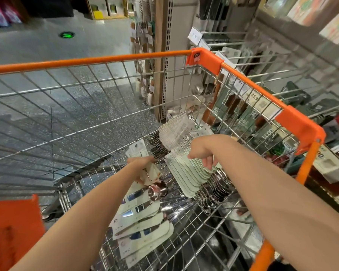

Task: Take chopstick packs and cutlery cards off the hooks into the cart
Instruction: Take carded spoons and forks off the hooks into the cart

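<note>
cart (204,59): wire basket with orange rim, both arms reach down inside it
left hand (145,167): low in the cart, grip looks curled round a small tan card with a shiny round-headed piece (158,189) hanging just under it, fingers mostly hidden though
right hand (204,148): fingers curled down onto the top edge of a fanned stack of pale green cutlery cards (186,173), grip pinching that edge
knife cards (141,225): another overlapping row lying on the cart floor below the left hand
white cards (174,132): a fanned bunch with forks, further in, beyond the right hand
hooks (262,73): on the shelf to the right, outside the cart, some bare, some with dark green packs
floor (47,51): grey speckled
</note>
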Demonstrator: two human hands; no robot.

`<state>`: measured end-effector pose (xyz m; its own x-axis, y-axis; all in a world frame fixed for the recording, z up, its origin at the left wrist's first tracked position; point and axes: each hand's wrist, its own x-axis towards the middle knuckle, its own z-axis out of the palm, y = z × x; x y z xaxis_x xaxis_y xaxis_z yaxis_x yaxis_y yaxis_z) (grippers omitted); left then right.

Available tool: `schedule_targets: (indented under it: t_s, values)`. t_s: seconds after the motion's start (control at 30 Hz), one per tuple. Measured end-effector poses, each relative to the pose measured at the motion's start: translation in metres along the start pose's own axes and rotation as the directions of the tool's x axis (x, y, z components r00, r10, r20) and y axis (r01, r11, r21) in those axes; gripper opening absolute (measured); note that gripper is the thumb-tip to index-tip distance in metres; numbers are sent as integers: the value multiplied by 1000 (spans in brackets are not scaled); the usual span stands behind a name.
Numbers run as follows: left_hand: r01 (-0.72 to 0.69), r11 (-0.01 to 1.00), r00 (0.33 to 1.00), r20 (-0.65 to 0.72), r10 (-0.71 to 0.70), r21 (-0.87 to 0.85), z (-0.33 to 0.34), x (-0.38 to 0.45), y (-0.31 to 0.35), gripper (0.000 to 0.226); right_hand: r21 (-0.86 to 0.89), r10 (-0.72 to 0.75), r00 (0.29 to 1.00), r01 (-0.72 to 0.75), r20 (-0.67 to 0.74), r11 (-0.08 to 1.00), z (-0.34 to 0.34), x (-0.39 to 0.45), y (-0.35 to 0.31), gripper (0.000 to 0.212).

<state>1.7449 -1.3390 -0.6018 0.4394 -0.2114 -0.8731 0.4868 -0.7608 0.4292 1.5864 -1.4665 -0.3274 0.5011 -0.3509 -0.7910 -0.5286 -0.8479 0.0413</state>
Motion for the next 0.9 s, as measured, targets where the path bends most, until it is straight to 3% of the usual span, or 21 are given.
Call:
schedule_targets:
  t_s: [0.17,0.23,0.3,0.37,0.5,0.63,0.8,0.9]
  values:
    - [-85,996,992,-93,88,37,-22,29,-6,128,165,51,998,-56,31,985,1,9,5,52]
    - [-72,997,997,-27,72,10,-29,7,-3,135,221,56,997,-66,51,973,2,11,4,55]
    - [-61,998,995,81,64,-35,-31,-27,5,102,297,12,999,-23,40,955,-1,8,5,57]
    - [-86,994,993,79,92,-69,-32,-90,19,65,383,-43,999,37,7,923,-8,-1,8,53]
    - [-162,972,962,192,195,-172,-36,-154,39,36,538,-84,953,235,-290,809,-25,-30,19,36]
    - [-321,924,896,250,367,-207,-28,-213,67,38,666,-108,886,414,-451,620,-32,-67,21,29]
    - [-414,834,823,241,514,-365,-5,-281,109,35,580,-3,750,514,-661,632,-18,-114,45,32]
    - [-440,743,705,319,634,-505,17,-322,134,27,606,62,664,635,-745,479,7,-150,75,19]
